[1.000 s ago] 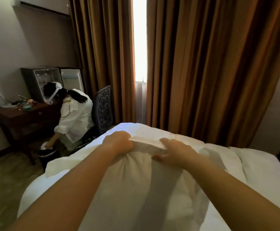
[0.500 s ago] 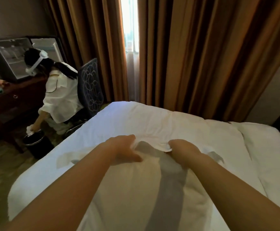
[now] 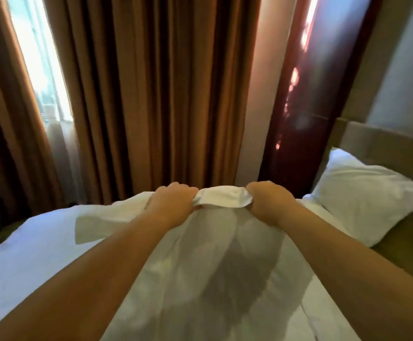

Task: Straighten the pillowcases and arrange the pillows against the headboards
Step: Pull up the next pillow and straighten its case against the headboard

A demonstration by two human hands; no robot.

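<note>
Here the pillow (image 3: 215,262) is held up lengthwise in front of the person, over the white bed (image 3: 28,247), its far end raised and the rest hanging down toward the camera; it is probably held this way so the filling drops into the pillowcase and the loose cloth can be pulled straight, a guess only; the open hem of the pillowcase (image 3: 221,196) is bunched and stretched tight between the two fists; left hand (image 3: 172,205) is closed into a fist on the hem at the left, fingers curled over the far edge, tips hidden behind the cloth; right hand (image 3: 269,203) is closed the same way on the right, knuckles up, hem wadded inside the grip; the cloth thus runs from fist to fist and goes under the curled fingers of both, the pillow body lying below and nearer than the hands; a flap of spare cloth sticks out past the left wrist, so the case is not yet straight; a second pillow (image 3: 370,193) leans at the right against the headboard (image 3: 385,146), seemingly placed already; brown curtains (image 3: 151,94) hang behind, a bright window gap at the left; picture is slightly blurred.
</note>
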